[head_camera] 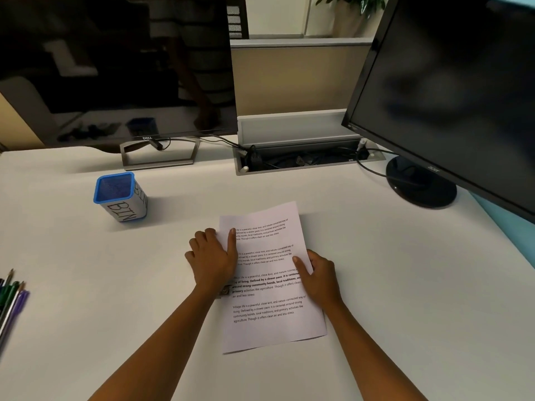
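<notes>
Now, head view: pinching the printed sheet [269, 322] at its bin-side edge with the left hand [212, 259], at the opposite edge with the right hand [320, 279], thumbs on top; lying flat right of the blue bin [120, 198], running lengthwise away.

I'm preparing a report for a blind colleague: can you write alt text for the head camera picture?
A left hand and a right hand hold a printed sheet by its side edges, thumbs on top, on a white desk. Behind stand a blue cup marked BIN and two dark monitors; pens lie at the desk's left edge.
</notes>
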Demonstrator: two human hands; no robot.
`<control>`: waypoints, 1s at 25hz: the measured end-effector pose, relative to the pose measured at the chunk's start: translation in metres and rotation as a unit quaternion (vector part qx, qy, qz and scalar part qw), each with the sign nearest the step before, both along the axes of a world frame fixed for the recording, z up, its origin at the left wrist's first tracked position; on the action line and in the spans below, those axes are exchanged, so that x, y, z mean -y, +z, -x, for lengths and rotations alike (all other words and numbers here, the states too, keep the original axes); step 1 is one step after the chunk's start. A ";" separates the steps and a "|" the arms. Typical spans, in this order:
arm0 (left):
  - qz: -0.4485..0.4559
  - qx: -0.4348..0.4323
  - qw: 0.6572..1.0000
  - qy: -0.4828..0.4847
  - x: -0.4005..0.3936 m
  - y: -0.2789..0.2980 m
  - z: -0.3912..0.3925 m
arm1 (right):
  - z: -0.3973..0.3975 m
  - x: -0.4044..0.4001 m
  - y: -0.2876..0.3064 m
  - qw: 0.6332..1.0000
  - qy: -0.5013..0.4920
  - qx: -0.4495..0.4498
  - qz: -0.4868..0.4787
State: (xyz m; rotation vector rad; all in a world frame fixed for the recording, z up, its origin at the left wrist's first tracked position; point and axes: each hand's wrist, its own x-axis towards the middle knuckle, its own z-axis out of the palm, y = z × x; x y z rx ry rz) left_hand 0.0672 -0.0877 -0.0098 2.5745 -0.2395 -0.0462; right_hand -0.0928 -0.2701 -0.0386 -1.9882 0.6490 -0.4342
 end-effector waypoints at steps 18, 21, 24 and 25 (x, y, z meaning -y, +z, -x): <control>0.020 -0.023 1.000 0.008 -0.008 -0.018 -0.004 | 0.002 -0.003 -0.006 1.000 -0.016 0.008 0.009; 0.003 -0.016 1.000 0.004 -0.007 -0.019 -0.004 | 0.002 -0.004 -0.009 1.000 -0.013 0.011 0.005; -0.007 -0.022 1.000 0.006 -0.006 -0.018 -0.005 | 0.002 -0.004 -0.009 1.000 -0.013 0.015 0.001; -0.008 -0.024 1.000 0.006 -0.007 -0.018 -0.005 | 0.002 -0.005 -0.008 1.000 -0.011 0.017 0.003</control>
